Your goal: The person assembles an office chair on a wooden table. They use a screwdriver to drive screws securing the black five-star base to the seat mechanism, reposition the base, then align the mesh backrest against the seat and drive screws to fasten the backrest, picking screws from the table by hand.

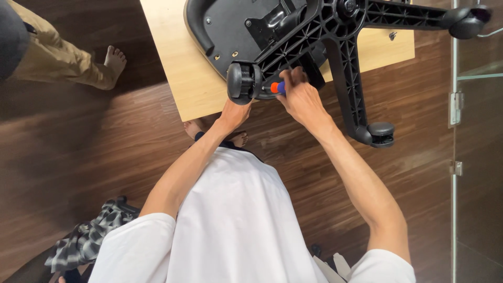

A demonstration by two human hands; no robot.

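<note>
Screwdriver point(277, 87), orange-blue handle, clenched in right hand point(303, 99) beside caster point(242, 82); left hand point(234, 112) grips under caster; upturned chair base point(340, 31) on wooden table point(183, 78).

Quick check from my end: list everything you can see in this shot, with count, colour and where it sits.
Upturned office chair with star base: one, black plastic, lying on the table at top centre.
Chair castors: three in view, black; one by the hands, one lower right, one top right.
Screwdriver with orange and blue handle: one, at the chair base.
Light wooden table: one, pale, top centre.
Dark wood floor: brown planks, all around.
Checked cloth: one, grey and white, lower left.
Glass door with metal hinges: right edge.
Another person's leg and bare foot: tan trousers, upper left.
Left hand: under the near castor.
Right hand: gripping the screwdriver.
</note>
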